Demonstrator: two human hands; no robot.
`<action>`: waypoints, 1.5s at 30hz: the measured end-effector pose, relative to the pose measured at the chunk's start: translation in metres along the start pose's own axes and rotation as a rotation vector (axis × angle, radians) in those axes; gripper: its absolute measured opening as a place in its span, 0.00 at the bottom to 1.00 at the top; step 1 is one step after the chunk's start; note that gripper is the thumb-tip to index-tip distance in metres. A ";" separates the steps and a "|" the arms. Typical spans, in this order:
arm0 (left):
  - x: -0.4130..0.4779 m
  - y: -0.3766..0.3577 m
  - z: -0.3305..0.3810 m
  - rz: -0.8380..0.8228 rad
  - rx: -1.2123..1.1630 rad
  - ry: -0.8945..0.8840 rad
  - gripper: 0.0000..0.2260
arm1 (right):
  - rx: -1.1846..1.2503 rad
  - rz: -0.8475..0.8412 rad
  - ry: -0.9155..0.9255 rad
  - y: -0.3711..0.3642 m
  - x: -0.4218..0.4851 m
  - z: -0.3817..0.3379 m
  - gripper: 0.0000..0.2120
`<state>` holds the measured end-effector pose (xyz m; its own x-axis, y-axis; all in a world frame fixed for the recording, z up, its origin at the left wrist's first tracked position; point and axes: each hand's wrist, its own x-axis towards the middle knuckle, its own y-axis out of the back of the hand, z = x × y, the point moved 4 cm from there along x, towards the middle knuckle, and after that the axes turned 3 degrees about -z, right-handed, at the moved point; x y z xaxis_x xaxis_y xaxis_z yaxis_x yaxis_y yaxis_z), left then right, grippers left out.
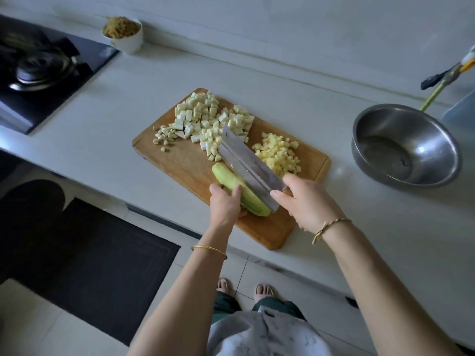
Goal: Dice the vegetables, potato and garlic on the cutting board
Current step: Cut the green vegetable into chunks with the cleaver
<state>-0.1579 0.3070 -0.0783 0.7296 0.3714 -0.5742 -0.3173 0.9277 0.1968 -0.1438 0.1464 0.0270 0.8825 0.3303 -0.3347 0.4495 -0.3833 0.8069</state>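
A wooden cutting board (180, 160) lies on the white counter. My left hand (225, 202) holds a pale green vegetable (227, 177) lengthwise at the board's near side. My right hand (307, 202) grips the handle of a steel cleaver (245, 163), whose blade lies lengthwise along the vegetable. At the board's far side sits a heap of white diced vegetable (208, 116). Yellow diced potato (279, 154) is piled on the right, and small garlic pieces (164, 136) lie on the left.
A steel bowl (406, 145) stands on the counter to the right of the board. A black gas hob (38, 70) is at the far left, with a white bowl of brown shreds (123, 34) behind it. A dark mat (84, 260) covers the floor.
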 end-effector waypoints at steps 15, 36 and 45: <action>-0.007 -0.005 0.003 0.053 -0.031 0.013 0.17 | -0.147 -0.215 0.038 0.011 0.013 -0.015 0.08; -0.001 -0.005 -0.006 0.043 -0.117 0.017 0.18 | -0.339 -0.256 -0.010 0.007 0.016 -0.033 0.13; 0.000 -0.005 -0.007 0.053 -0.140 0.016 0.17 | -0.319 -0.291 -0.001 0.007 0.028 -0.042 0.10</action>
<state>-0.1610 0.3017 -0.0849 0.7005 0.4179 -0.5785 -0.4373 0.8920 0.1148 -0.1215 0.1891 0.0440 0.7256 0.3845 -0.5707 0.6145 0.0112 0.7888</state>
